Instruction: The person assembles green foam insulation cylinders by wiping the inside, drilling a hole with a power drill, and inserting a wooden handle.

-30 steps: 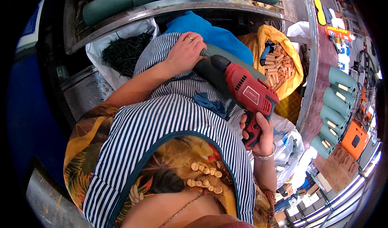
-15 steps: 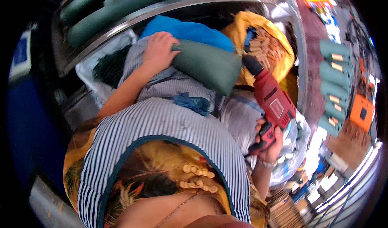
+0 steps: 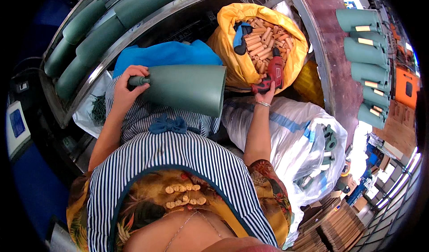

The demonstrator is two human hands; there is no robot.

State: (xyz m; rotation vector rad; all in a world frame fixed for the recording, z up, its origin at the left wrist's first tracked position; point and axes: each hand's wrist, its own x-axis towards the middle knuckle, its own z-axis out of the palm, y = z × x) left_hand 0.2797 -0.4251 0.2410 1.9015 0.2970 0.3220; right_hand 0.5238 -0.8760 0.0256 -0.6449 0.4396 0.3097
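My left hand is closed around a small ribbed green fitting at the narrow end of a wide, dark green tapered tube. The tube lies sideways across my lap, its broad end toward the right. In my right hand is a red and black power drill, its tip over a yellow sack. Many short tan hollow pegs fill that sack. A blue and black object rests at the sack's left inner edge.
Similar green tubes lie in a metal-edged rack at the far left. More green tubes line a dark red surface at right. Beside my right arm stands a white plastic sack holding green parts. A blue cloth lies beyond the tube.
My right hand has carried the drill forward and left, over the yellow sack. My left hand has shifted from the tube's upper side to the fitting at its narrow end.
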